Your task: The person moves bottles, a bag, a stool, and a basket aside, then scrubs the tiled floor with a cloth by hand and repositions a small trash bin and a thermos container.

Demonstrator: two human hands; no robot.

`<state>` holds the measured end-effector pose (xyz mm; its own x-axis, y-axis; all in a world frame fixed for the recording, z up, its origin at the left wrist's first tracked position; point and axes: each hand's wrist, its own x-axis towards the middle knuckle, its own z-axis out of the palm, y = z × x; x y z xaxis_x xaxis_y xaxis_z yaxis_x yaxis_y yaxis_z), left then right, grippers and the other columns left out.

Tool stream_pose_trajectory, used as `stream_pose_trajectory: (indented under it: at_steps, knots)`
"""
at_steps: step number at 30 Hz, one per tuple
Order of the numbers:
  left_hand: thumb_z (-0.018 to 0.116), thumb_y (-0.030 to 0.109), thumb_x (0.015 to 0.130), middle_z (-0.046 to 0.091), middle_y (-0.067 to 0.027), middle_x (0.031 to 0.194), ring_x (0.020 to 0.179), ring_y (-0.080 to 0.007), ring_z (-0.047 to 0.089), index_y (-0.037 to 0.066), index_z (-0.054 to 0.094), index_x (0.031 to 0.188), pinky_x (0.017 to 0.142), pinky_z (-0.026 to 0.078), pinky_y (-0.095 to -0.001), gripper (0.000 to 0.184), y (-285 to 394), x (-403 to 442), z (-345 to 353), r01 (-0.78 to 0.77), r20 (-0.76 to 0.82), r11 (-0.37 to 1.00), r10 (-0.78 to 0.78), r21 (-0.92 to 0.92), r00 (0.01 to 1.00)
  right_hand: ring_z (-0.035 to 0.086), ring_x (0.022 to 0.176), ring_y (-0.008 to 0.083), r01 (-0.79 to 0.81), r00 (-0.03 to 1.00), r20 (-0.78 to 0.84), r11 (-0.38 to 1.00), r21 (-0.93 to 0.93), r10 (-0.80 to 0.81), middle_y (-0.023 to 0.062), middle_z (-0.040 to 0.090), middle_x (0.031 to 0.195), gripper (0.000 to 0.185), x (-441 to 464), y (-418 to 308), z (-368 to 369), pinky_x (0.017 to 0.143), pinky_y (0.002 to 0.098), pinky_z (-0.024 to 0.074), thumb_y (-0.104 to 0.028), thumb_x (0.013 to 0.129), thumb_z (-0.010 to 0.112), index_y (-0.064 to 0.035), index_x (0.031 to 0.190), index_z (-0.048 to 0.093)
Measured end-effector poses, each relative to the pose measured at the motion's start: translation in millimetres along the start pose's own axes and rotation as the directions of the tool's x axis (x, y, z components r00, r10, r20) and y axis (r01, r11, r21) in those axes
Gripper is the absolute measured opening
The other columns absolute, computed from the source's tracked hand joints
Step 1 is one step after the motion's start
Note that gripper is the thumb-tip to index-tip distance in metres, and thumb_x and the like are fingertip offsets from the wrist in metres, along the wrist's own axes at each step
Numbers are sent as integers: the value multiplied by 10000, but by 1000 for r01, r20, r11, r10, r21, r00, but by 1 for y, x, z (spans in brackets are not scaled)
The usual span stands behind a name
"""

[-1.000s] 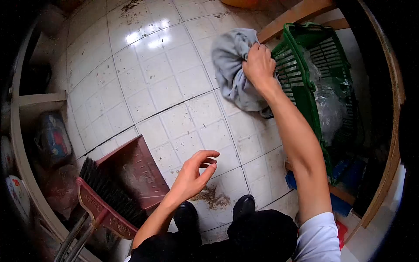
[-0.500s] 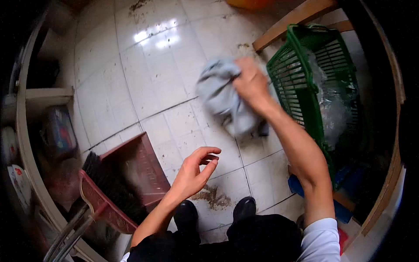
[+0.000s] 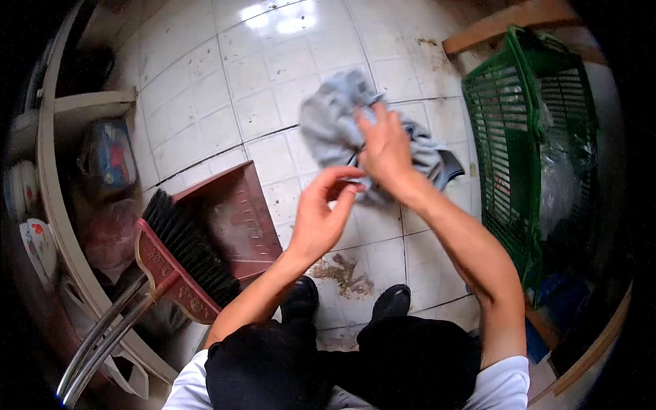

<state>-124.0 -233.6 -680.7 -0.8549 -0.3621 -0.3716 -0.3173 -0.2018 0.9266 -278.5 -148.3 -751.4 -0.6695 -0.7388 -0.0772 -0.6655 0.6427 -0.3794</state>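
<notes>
A crumpled grey-blue cloth (image 3: 328, 123) with dark trim, perhaps a garment, is bunched above the tiled floor and blurred by motion. My right hand (image 3: 387, 150) grips it from above, some fingers sunk in its folds. My left hand (image 3: 321, 212) is at the cloth's lower edge, its fingers curved and the thumb apart from them, with nothing visible between them. Whether its fingertips touch the cloth, I cannot tell. Between my black shoes and the cloth, a patch of brown dirt (image 3: 344, 273) lies on the white tiles (image 3: 266, 157).
To the left, a dark red dustpan (image 3: 256, 232) lies beside a black-bristled broom (image 3: 191, 253) with metal handles. Shelving (image 3: 96, 102) holding bagged items runs along the left. Green plastic baskets (image 3: 506, 150) with clear plastic stand at right, near a wooden beam (image 3: 512, 24).
My left hand has come up closer to the cloth and my right hand. The cloth has spread out to the right beneath my right hand. The camera view has shifted slightly.
</notes>
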Motion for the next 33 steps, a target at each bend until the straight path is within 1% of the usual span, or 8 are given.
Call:
stream_pose_trajectory:
  at_steps: [3,6,11,16,20,24,30,33]
  knots:
    - [521,-38,987,675,-66,1104,997,-132,662,-25,624,1179,882,513,-261,218,5,-2,-7,-129,-213,989,111,-72,971,573,1126,417,48,996,47,890,453,-78,218,575,1238,610,-22,-9,-10,971,482,503,-8,701,643,-127,1298,612]
    - [541,-52,970,676,-58,1086,949,-128,670,-9,639,1144,817,517,-255,204,26,-11,-27,-158,-402,984,176,79,898,572,1124,431,166,931,-353,969,182,-93,200,604,1216,655,4,34,-52,988,450,488,8,694,562,-117,1336,597]
    - [575,-20,963,664,-98,1182,992,-164,668,1,651,1117,818,524,-292,174,19,-30,-38,-220,-419,972,235,84,877,585,1120,332,-95,903,-430,969,-229,-13,158,607,1270,482,43,97,-14,921,423,495,-160,870,626,-48,1333,552]
    - [581,-8,967,643,-119,1221,993,-173,670,9,656,1077,812,531,-298,134,27,-40,-30,-214,-365,969,245,122,898,626,1044,388,160,936,-339,972,171,-94,172,672,1155,498,-19,45,27,883,487,535,-10,758,601,-150,1232,653]
    - [542,-43,978,630,-106,1198,958,-147,666,3,658,1040,786,527,-261,139,25,-39,-23,-259,-374,959,284,116,883,613,1206,348,138,987,23,904,405,-161,153,682,1232,609,-99,-27,-8,1010,421,504,84,657,558,-117,1219,680]
    - [573,-31,967,637,-114,1203,960,-159,667,-11,664,1051,788,539,-277,126,20,-47,-23,-256,-369,961,275,101,888,617,1123,392,236,910,-397,936,262,-118,188,640,1257,620,-68,14,-50,1010,452,492,129,668,482,-50,1240,644]
    - [566,-41,948,634,-101,1183,956,-138,655,-3,654,1033,796,529,-262,128,8,-25,-43,-279,-284,942,323,186,903,504,1279,442,-414,904,-134,910,-32,407,252,497,1422,846,38,108,-54,1052,467,455,-311,788,794,-46,1488,399]
    - [553,-25,957,642,-98,1180,979,-147,661,-10,651,1079,807,517,-274,157,19,4,-55,-162,-185,976,188,149,965,573,1031,466,-139,952,-287,986,-93,107,233,578,1203,642,27,96,-7,923,533,486,-9,698,687,-45,1322,538]
